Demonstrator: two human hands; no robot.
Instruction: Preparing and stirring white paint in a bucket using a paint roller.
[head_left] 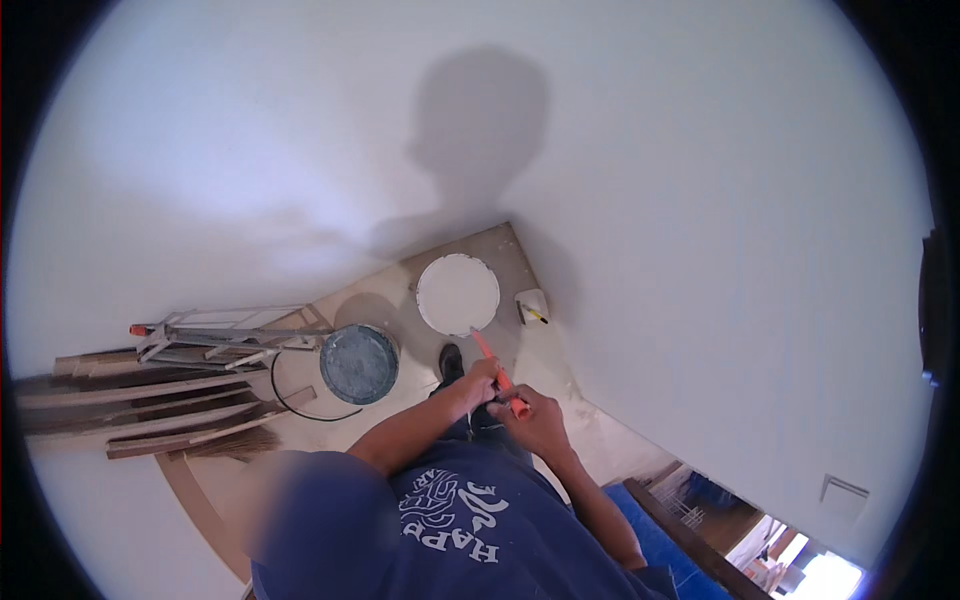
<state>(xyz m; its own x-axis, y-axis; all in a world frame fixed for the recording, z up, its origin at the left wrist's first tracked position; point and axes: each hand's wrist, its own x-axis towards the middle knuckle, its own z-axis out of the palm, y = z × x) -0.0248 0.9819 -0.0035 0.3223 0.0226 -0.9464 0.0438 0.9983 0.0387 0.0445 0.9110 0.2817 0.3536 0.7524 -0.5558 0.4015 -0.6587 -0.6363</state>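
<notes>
An orange pole [483,343] slants in front of my body, its far end at the near rim of a round white bucket [420,297]. White fills the bucket's top, and I cannot tell whether it is paint or a lid. My left hand [484,376] is closed around the middle of the pole. Closer to my body, my right hand [538,421] grips it by its near end, which pokes out beside the fingers. Whatever sits on the pole's far end is hidden or too small to make out.
Left of the white bucket stands a bucket with a dark grey top [359,364]. A folded ladder [225,335] and several wooden boards [150,400] lie farther left, with a black cable [290,402] nearby. A small white container [533,304] with a yellow-handled tool sits by the right wall [720,250].
</notes>
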